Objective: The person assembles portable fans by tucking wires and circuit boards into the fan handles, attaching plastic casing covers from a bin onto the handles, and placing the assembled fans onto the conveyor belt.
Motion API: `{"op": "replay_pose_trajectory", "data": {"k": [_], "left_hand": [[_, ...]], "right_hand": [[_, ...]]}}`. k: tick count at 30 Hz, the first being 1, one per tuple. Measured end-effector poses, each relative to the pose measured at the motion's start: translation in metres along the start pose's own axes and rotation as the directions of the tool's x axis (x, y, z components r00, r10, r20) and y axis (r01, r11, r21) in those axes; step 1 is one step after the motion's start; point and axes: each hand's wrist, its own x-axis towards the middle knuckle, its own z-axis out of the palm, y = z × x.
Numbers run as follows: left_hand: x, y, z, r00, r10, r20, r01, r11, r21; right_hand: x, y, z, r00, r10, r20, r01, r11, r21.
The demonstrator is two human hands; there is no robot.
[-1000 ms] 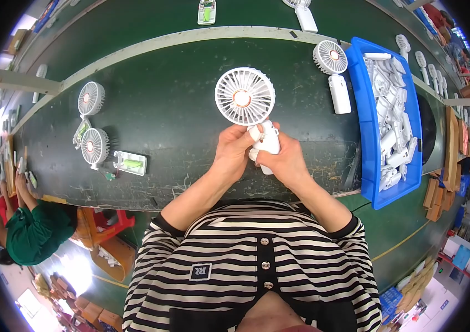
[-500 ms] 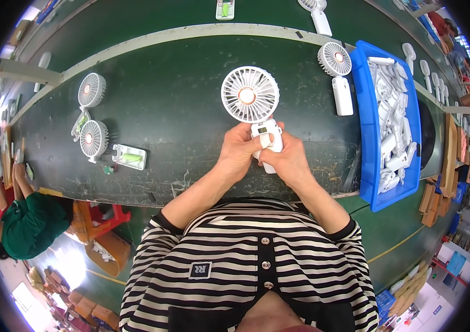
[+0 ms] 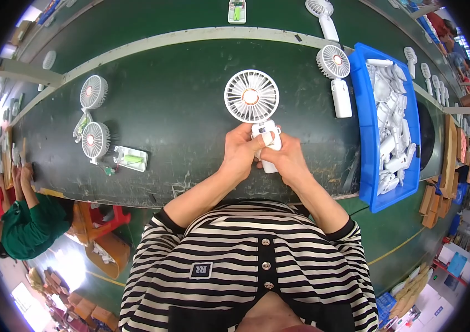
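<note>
A white handheld fan with a round grille and an orange ring at its hub points away from me over the dark green bench. My left hand is closed round the left side of its handle, thumb lying across the front below a small dark display. From the other side, my right hand grips the same handle, its fingers partly hidden behind it. The handle's lower end sticks out between my hands.
To the right stands a blue bin heaped with white plastic parts, a finished-looking fan beside it. At left lie two fans with opened handles, one wired to a handle shell. A co-worker in green sits far left.
The fan head has shifted slightly right and down, and the handle has turned a little in my hands. Items on the far belt have slid to the right.
</note>
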Motion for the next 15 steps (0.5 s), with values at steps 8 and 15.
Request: {"op": "replay_pose_trajectory", "data": {"k": [8,15], "left_hand": [[0.025,0.04,-0.004,0.995,-0.088,-0.051,0.086,0.995,-0.058],[0.131,0.113,-0.037,0.939,0.158,-0.306,0.008,0.878,0.478]], "right_hand": [[0.037,0.009,-0.009,0.966,-0.248,0.067,0.231,0.953,0.197],[0.059,0.018,-0.01,0.643,-0.76,-0.092,0.546,0.54,-0.641]]}}
